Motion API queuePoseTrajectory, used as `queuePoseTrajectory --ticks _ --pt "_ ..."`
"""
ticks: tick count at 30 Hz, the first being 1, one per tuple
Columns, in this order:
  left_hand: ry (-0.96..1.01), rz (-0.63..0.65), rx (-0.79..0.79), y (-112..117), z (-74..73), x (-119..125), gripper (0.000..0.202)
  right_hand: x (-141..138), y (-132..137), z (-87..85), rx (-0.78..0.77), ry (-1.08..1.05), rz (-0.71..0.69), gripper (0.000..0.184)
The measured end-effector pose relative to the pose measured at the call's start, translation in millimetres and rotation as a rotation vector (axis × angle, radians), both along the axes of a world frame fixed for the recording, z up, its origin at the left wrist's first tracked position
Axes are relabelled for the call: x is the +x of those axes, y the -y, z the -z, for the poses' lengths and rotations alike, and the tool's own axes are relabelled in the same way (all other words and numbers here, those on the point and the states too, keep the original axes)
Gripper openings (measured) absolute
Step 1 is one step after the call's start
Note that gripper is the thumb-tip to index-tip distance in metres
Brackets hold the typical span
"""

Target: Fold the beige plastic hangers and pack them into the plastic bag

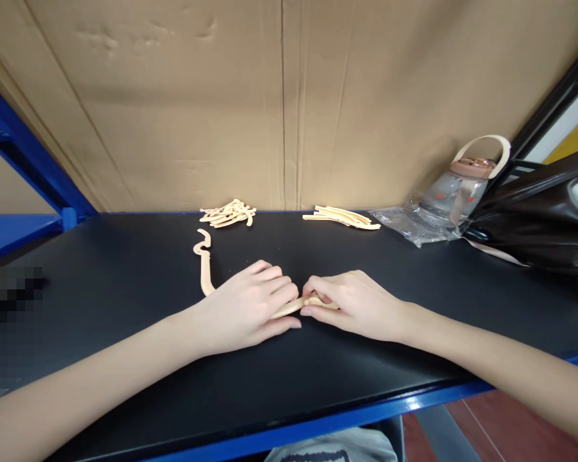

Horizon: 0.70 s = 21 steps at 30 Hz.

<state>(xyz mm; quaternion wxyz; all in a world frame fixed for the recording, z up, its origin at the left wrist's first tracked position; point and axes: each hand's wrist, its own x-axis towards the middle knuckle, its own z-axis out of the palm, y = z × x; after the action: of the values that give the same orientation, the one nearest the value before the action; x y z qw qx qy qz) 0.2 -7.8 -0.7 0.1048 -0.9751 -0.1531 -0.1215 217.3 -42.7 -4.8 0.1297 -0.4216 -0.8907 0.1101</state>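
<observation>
Pale cream flat strips, wood-like, form a bent line on the black tabletop. The left part of this line is a curved strip with a small hook-shaped piece at its far end. My left hand lies over another pale strip, its fingers closed round it and the thumb on the near side. Just right of it, my right hand pinches a small curved pale piece against that strip's right end. Whether the two pieces are joined is hidden by the fingertips. The left hand also covers where the strips meet.
A heap of small curved pale pieces lies at the back. Longer pale strips lie right of it. A clear plastic bag, a handled water bottle and a black bag stand at the right. Cardboard walls the back.
</observation>
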Motion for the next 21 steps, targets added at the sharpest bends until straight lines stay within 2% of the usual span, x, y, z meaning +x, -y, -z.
queuePoseTrajectory --ticks 3,9,14,21 --pt "-0.032 -0.040 0.016 2.8 2.1 1.4 0.017 1.7 -2.1 -0.1 0.018 0.006 0.026 0.022" --pt "-0.065 -0.211 -0.051 0.2 6.3 -2.7 0.015 10.6 -9.8 -1.6 0.096 0.040 0.080 0.027" --pt "-0.051 -0.270 -0.091 -1.5 5.6 -4.9 0.008 9.2 -9.8 -1.5 0.077 0.021 0.129 0.021" --pt "-0.025 -0.221 -0.034 4.6 5.1 0.0 0.036 6.3 -7.0 -0.3 0.037 0.008 0.012 0.018"
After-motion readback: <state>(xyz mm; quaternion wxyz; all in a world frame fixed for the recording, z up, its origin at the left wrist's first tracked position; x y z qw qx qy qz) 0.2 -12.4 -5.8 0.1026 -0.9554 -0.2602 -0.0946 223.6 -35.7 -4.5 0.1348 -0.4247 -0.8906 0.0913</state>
